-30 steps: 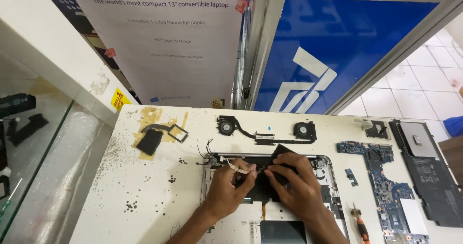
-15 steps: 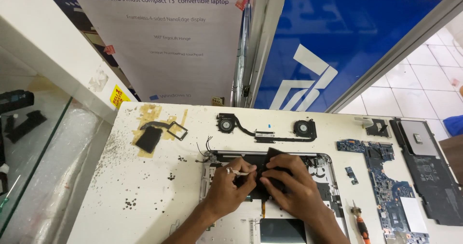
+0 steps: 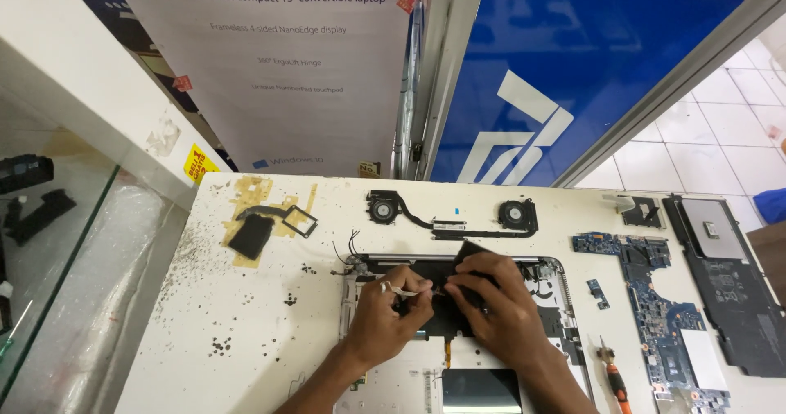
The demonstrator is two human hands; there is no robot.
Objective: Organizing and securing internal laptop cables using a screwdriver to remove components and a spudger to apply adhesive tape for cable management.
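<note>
while both hands [image 3: 446, 303] press the laptop shell [image 3: 557, 279], bare table [image 3: 246, 332] lies leftward.

A scuffed white table [image 3: 246, 332] is carrying an opened laptop chassis [image 3: 372, 385] near its front edge. Lying on it too are a twin-fan heat pipe assembly [image 3: 453, 217], a blue circuit board [image 3: 655, 307], a dark cover panel [image 3: 725, 275] and an orange-handled screwdriver [image 3: 614, 377].
</note>
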